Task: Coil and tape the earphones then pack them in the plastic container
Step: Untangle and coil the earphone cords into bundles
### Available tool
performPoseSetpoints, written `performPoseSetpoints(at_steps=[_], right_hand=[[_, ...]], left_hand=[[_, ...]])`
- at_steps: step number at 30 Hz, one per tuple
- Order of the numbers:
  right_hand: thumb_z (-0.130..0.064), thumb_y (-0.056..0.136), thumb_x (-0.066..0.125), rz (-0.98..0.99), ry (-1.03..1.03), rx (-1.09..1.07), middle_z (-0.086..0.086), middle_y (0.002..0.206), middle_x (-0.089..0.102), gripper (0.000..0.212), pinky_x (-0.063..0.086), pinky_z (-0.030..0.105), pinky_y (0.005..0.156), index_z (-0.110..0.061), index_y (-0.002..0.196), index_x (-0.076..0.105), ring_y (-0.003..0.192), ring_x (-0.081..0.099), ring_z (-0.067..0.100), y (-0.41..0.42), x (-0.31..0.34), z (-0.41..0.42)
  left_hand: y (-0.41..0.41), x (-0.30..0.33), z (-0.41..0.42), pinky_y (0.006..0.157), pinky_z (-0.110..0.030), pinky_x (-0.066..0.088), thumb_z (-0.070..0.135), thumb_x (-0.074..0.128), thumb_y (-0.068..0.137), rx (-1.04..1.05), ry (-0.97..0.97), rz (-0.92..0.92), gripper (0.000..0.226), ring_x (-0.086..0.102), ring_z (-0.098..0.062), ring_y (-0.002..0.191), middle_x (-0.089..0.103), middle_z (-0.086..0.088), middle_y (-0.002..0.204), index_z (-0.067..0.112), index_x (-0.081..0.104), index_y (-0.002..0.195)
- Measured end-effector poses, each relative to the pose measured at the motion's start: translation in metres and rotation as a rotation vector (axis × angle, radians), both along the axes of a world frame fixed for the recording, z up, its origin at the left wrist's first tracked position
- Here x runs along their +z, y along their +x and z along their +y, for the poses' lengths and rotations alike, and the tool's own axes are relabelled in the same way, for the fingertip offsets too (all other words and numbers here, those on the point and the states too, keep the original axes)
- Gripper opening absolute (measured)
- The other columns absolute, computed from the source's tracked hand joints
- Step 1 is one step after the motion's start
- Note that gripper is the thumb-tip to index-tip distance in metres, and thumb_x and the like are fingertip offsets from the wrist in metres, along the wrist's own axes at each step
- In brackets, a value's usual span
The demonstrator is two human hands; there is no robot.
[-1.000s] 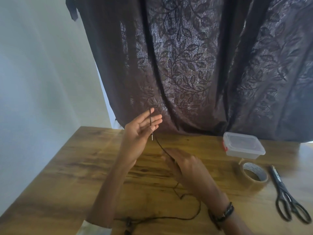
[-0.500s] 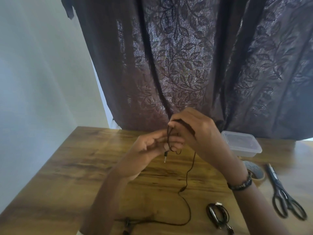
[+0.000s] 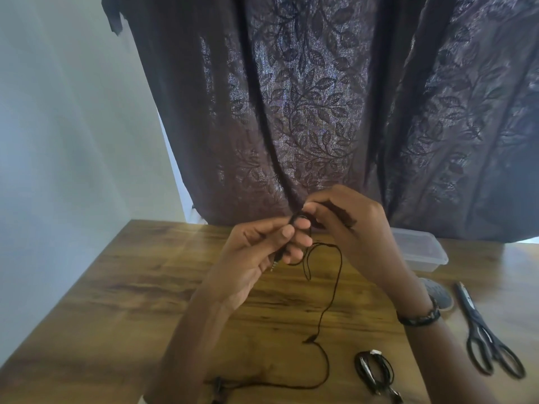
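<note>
The earphone cord (image 3: 335, 275) is held up above the tabletop (image 3: 145, 287), close to the curtain (image 3: 320, 112). The left hand (image 3: 256, 258) has its grip curled round the plug end of the cord, with the small metal plug (image 3: 274, 262) poking out just under the fingers. It is likely held this way so the first loops stay in one place. The right hand (image 3: 350, 228) has its grip pinched on the cord just above the left grip, likely so the cord can be led round the left fingers. Below the two grips the rest of the cord hangs down and lies loose on the tabletop, so most of it is not yet coiled.

A second earphone bundle (image 3: 374, 371), already coiled, lies on the tabletop below the right grip. The plastic container (image 3: 420, 252) sits just past the right grip with its lid on. What is inside cannot be told. The tape roll (image 3: 437, 293) and the scissors (image 3: 490, 342) are kept near the right wrist, ready for use.
</note>
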State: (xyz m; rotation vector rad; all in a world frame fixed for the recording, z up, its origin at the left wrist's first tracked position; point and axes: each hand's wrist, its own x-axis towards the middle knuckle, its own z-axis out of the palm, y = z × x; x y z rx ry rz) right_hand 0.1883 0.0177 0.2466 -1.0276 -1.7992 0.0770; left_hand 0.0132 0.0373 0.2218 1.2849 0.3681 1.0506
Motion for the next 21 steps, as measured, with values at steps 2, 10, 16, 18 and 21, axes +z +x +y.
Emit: performPoseSetpoints(at_steps=[2,10,16,18,21], right_hand=[[-0.019,0.094,0.057,0.072,-0.055,0.034,-0.007,0.082,0.064,0.013,0.045,0.016,0.068,-0.012,0.092,0.067,0.074,0.060,0.006,0.000,-0.006,0.002],[-0.026,0.097,0.050,0.174,-0.203,0.055,-0.012,0.063,0.052,0.013,0.037,0.018,0.047,-0.028,0.088,0.059,0.051,0.048,0.004,-0.030,-0.054,-0.011],[-0.030,0.098,0.049,0.064,-0.222,0.057,-0.006,0.070,0.058,0.021,0.047,0.035,0.054,-0.015,0.091,0.061,0.061,0.057,0.015,-0.037,-0.060,-0.026],[-0.033,0.098,0.048,0.002,-0.228,0.052,-0.005,0.069,0.057,0.022,0.047,0.037,0.055,-0.017,0.090,0.060,0.062,0.056,0.015,-0.033,-0.056,-0.030],[-0.035,0.096,0.049,-0.054,-0.238,0.051,-0.006,0.072,0.057,0.020,0.048,0.033,0.056,-0.019,0.090,0.060,0.064,0.057,0.013,-0.028,-0.041,-0.034]], left_hand=[[0.001,0.002,-0.001,0.053,-0.012,0.046,0.022,0.062,0.073,-0.005,-0.038,-0.047,0.021,0.062,-0.005,0.059,0.072,-0.002,0.074,0.015,0.077,0.087],[0.009,0.004,0.005,0.061,-0.014,0.052,0.009,0.061,0.076,0.106,-0.166,-0.246,0.030,0.066,-0.005,0.074,0.074,-0.007,0.099,0.010,0.072,0.104],[0.010,-0.006,0.010,0.084,-0.022,0.053,0.005,0.058,0.084,0.364,0.020,-0.101,0.045,0.067,-0.021,0.105,0.071,-0.009,0.111,0.004,0.053,0.128],[0.010,-0.008,0.013,0.087,-0.025,0.053,0.000,0.055,0.088,0.421,0.083,-0.055,0.042,0.067,-0.021,0.106,0.071,-0.009,0.111,0.005,0.051,0.130],[0.008,-0.011,0.015,0.088,-0.024,0.052,-0.001,0.052,0.092,0.460,0.191,0.065,0.039,0.068,-0.018,0.104,0.071,-0.003,0.111,0.006,0.052,0.130]])
